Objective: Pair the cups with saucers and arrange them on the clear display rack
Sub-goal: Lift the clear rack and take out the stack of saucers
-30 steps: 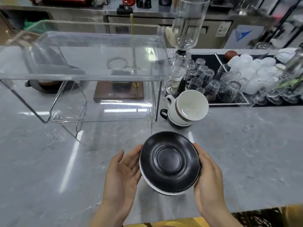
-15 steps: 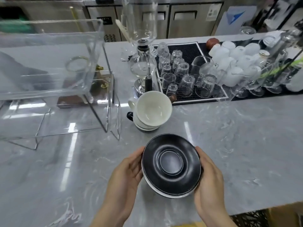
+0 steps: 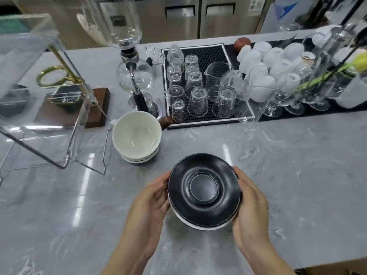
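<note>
both hands (image 3: pixel 151 203) hold black saucer (image 3: pixel 204 190) (no legible txt).

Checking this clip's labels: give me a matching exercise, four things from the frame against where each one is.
Things:
1. black saucer
2. white cup
3. rack
4. glasses

Places:
A. upside down on the black mat
B. far left of the counter
C. held between both hands
D. top of a cup stack by the rack

Pairs: 1-C, 2-D, 3-B, 4-A. The left hand and right hand grip the saucer stack's edges.
</note>
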